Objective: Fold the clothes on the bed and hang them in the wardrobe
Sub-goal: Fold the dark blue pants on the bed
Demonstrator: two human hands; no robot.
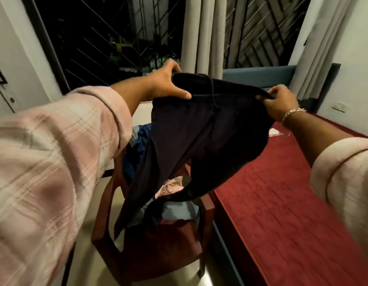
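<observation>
1. So: left hand [168, 84] grips dark garment's [203, 133] top edge; right hand [279, 102] pinches the opposite end.
2. Garment hangs betw. & below both hands, over chair [158, 244] w/ more clothes [172, 187].
3. Keep edge taut & level, then swing right of right hand onto bed [282, 193] to fold.

Both arms outstretched, left hand [166, 83] and right hand [280, 102] each in a pinching grip, raised apart.

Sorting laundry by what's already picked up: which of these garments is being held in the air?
The dark navy garment: left hand and right hand grip its top edge. The blue, pink and grey clothes lie on the chair.
</observation>
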